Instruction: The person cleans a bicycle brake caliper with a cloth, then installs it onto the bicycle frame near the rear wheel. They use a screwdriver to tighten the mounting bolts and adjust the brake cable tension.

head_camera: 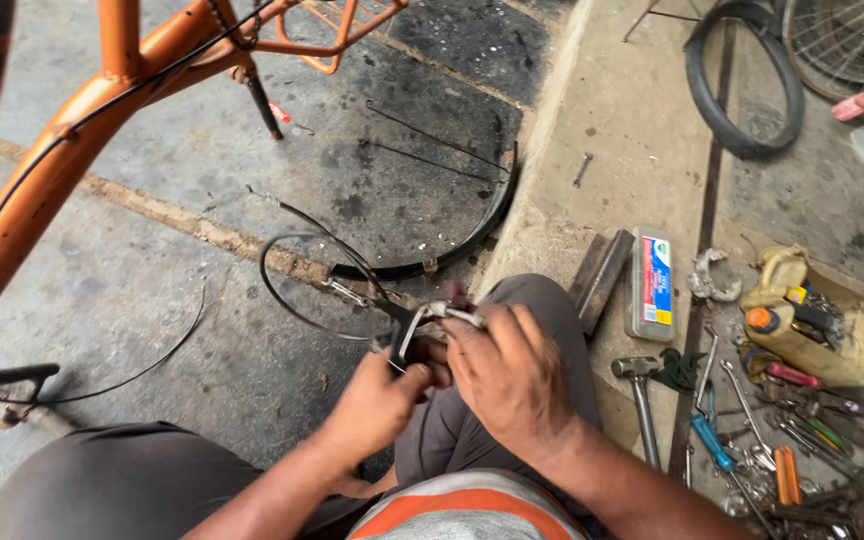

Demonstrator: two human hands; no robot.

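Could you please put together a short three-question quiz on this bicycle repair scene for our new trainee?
1. True or false: the hammer lies on the ground to the person's left.
2. Which colour is the bicycle frame? A) blue B) orange C) green
3. What are the left hand and the right hand working on together?

Key
1. False: it lies to the right, beside the knee and near the scattered hand tools.
2. B.
3. A small metal brake part joined to a looped black cable, held between both hands.
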